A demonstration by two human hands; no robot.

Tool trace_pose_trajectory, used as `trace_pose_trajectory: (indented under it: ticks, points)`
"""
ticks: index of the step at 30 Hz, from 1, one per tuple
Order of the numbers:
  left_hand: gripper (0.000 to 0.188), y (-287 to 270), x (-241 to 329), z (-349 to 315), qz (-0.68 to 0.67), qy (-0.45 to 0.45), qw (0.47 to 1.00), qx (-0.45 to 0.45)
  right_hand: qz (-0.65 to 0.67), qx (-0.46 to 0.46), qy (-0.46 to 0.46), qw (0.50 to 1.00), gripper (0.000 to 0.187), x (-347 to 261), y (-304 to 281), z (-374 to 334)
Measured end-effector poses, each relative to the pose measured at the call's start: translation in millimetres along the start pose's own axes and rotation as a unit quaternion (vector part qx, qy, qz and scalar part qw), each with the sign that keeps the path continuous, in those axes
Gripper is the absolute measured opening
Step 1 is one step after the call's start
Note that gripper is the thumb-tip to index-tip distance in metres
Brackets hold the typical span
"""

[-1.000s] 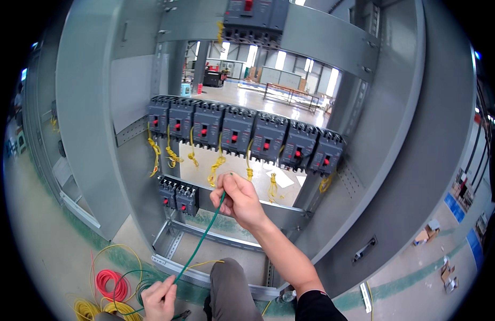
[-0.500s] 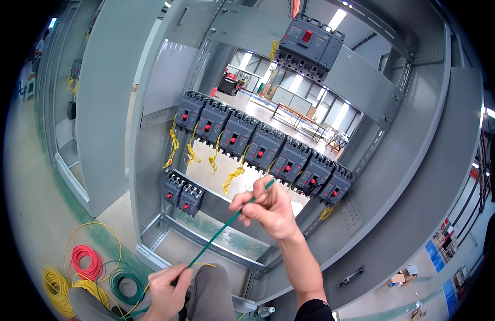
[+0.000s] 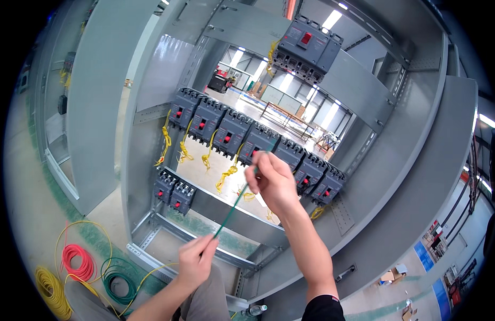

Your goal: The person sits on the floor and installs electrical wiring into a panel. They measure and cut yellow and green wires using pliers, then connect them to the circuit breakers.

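A thin green wire (image 3: 230, 212) is stretched at a slant between my two hands. My left hand (image 3: 196, 262), lower down near my knee, pinches it. My right hand (image 3: 274, 179), fingers closed round the wire's upper part, is raised in front of the row of dark grey circuit breakers (image 3: 234, 136) with red switches. It covers part of the middle breakers. Bundled yellow wires (image 3: 185, 151) dangle from several of them. Above hangs a larger circuit breaker (image 3: 306, 48), and two smaller breakers (image 3: 177, 197) sit at the lower left.
A grey metal cabinet frame (image 3: 143, 120) surrounds the breakers, with a large panel (image 3: 386, 208) at right. On the floor at left lie a red wire coil (image 3: 79, 263), a green coil (image 3: 119, 286) and a yellow coil (image 3: 51, 291). A plastic bottle (image 3: 255, 310) is near the cabinet's base.
Both hands have moved up with the green wire, the left also to the right. The right hand now covers more of the middle breakers. The view has shifted slightly.
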State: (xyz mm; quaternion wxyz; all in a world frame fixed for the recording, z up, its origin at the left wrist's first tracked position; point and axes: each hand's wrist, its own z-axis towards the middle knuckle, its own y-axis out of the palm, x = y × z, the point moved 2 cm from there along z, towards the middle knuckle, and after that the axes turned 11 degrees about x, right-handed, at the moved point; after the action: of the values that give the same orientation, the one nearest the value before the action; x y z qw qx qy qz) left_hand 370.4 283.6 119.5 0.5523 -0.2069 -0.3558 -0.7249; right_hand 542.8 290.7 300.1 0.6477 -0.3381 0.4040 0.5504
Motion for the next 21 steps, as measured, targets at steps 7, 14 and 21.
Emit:
trace_pose_trajectory:
  ticks: [7, 14, 21]
  points:
    - [0.021, 74, -19, 99, -0.026, -0.031, 0.998, 0.044, -0.197, 0.018, -0.100, 0.975, 0.019, 6, -12, 73]
    - [0.026, 109, -71, 121, -0.047, -0.115, 0.992, 0.016, -0.228, 0.144, -0.173, 0.947, 0.021, -18, -44, 155]
    - [0.026, 126, -93, 143, -0.084, -0.128, 0.988, -0.017, -0.208, 0.192, -0.197, 0.939, 0.021, -8, -62, 173]
